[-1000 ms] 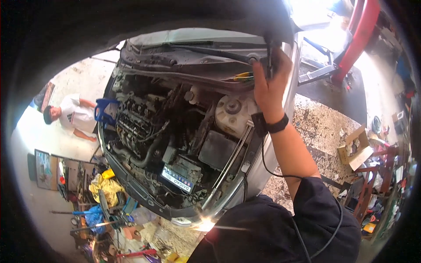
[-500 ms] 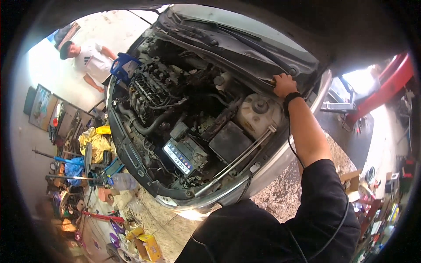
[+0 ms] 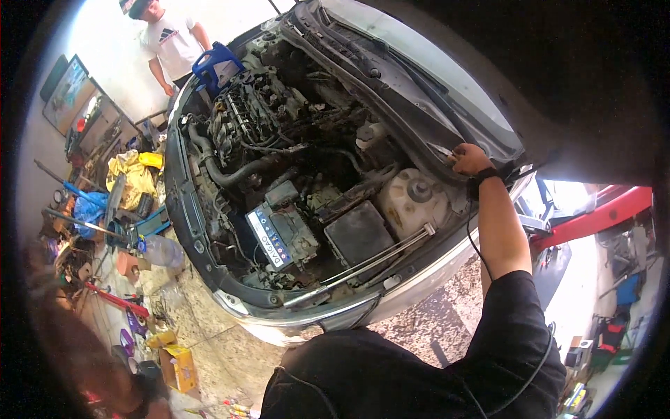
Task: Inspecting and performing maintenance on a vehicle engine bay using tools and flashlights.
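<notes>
On the cowl at the base of the windshield, my right hand (image 3: 470,160) is closed around a small tool with a pale, pointed tip (image 3: 440,149). Its handle is hidden in my fingers, so the exact kind is unclear. The tip points left along the black plastic cowl panel (image 3: 412,115). Just below the hand sits a yellowed round-capped reservoir (image 3: 413,199). At the lower left edge, a brown smear with a dark band near it appears to be my left hand (image 3: 94,342), close up and badly blurred; its fingers cannot be made out.
The open engine bay holds a battery (image 3: 283,237), a black box lid (image 3: 359,234) and a metal rod (image 3: 363,267). A blue jug (image 3: 218,68) stands at the far left corner, near a person (image 3: 174,45) in a white shirt. Tools and a yellow box (image 3: 178,368) clutter the left floor.
The whole view has shifted. My right hand stays at the cowl, with the pointed tip showing more plainly. The blurred shape at lower left has grown larger. The other person now stands more upright.
</notes>
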The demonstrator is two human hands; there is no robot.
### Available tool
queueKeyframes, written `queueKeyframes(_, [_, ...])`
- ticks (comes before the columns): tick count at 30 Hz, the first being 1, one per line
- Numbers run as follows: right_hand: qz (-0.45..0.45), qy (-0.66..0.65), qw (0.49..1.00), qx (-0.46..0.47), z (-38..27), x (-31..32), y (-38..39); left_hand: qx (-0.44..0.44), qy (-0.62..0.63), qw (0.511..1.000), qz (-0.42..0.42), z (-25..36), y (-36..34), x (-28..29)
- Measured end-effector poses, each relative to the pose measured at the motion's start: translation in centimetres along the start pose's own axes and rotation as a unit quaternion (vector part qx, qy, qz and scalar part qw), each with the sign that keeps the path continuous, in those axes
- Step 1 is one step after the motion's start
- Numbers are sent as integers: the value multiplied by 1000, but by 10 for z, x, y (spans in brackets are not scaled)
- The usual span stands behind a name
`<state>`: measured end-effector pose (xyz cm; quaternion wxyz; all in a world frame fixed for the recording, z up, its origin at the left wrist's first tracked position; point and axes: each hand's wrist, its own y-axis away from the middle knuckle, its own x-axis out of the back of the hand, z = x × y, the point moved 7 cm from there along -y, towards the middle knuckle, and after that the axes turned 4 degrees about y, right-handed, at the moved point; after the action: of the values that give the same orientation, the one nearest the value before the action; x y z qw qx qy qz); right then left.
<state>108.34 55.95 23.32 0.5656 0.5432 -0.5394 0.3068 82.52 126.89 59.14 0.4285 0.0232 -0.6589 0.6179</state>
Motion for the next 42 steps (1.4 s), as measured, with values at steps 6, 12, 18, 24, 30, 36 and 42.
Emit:
queueKeyframes(6, [177, -191, 946, 194, -78, 26, 51, 385, 411, 810, -167, 27, 103, -218])
queueKeyframes(12, [5, -317, 852, 416, -332, -26, 220, 559, 672, 481, -71, 75, 162, -335])
queueKeyframes(18, [27, -256, 892, 371, -307, 4, 128, 694, 646, 319, 6, 49, 231, -316])
queueKeyframes(24, [269, -20, 956, 113, -91, 71, -77, 735, 563, 378, 17, 31, 281, -253])
queueKeyframes(30, [84, 141, 968, 189, -88, 40, -151, 768, 484, 415, 59, 22, 300, -240])
queueKeyframes(36, [63, 137, 972, 179, -105, 57, -156, 766, 514, 386, 25, 18, 289, -267])
queueKeyframes(42, [41, 188, 969, 157, -114, 58, -164, 744, 539, 395, -7, 20, 276, -280])
